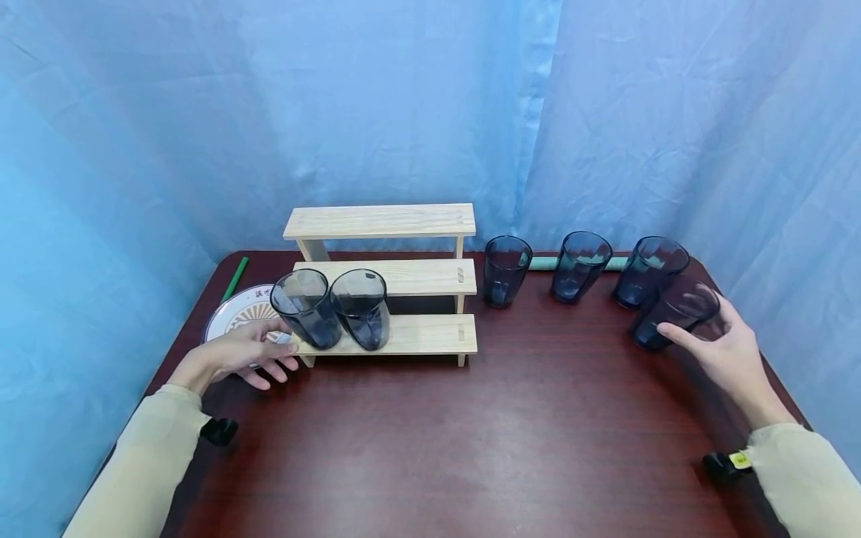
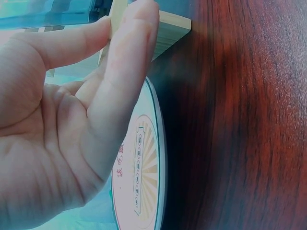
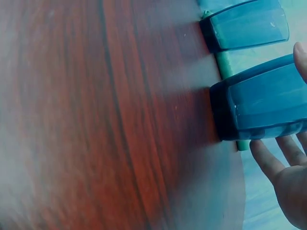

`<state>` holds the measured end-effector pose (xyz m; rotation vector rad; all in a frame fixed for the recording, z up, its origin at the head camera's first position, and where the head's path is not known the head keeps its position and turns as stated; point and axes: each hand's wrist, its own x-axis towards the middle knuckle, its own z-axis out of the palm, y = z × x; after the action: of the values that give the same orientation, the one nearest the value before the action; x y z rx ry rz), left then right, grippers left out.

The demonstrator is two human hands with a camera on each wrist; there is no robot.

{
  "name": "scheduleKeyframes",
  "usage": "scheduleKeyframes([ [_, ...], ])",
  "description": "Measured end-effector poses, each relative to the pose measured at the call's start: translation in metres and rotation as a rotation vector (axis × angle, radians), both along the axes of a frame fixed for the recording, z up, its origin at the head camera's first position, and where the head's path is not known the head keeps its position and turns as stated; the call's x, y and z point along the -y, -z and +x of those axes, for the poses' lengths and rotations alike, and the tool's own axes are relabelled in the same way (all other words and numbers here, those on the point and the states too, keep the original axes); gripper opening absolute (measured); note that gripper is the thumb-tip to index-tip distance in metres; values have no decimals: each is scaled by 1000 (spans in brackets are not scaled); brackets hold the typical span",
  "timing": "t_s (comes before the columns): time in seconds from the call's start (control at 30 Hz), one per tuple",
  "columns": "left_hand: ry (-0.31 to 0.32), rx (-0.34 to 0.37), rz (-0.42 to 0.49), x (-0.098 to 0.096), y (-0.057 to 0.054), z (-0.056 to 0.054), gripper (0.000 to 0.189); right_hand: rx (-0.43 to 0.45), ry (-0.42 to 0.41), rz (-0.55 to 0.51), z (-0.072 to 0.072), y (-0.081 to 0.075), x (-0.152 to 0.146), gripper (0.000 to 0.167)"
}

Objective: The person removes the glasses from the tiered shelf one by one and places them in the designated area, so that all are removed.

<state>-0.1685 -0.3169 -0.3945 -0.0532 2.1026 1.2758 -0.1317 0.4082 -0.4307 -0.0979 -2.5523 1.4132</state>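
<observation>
My right hand (image 1: 729,351) holds a dark tinted drinking glass (image 1: 676,310) at the table's right side, thumb on the near side and fingers around the far side. In the right wrist view that glass (image 3: 268,100) lies between thumb and fingers. My left hand (image 1: 245,355) has its fingers loosely extended, beside the left end of the lowest step of a wooden three-step rack (image 1: 430,332). It holds nothing. Two tinted glasses stand side by side on that step: the left glass (image 1: 312,317) right by the hand, and another glass (image 1: 363,314) just right of it.
Three more tinted glasses stand in a row at the back right: one glass (image 1: 506,273) by the rack, a middle glass (image 1: 578,269) and a right glass (image 1: 646,273). A patterned plate (image 1: 229,317) lies partly behind my left hand, near a green stick (image 1: 234,278). Blue curtains (image 1: 403,104) hang behind.
</observation>
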Motion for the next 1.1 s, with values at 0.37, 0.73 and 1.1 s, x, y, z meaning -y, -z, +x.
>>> scheduleKeyframes([
  [0.37, -1, 5, 1, 0, -2, 0, 64, 67, 2, -30, 1, -6, 7, 83],
  [0.73, -1, 6, 9, 1, 0, -1, 61, 37, -10, 28, 0, -10, 8, 90],
  [1.1, 1, 1, 11, 1, 1, -1, 62, -297, 12, 51, 9, -66, 53, 94],
])
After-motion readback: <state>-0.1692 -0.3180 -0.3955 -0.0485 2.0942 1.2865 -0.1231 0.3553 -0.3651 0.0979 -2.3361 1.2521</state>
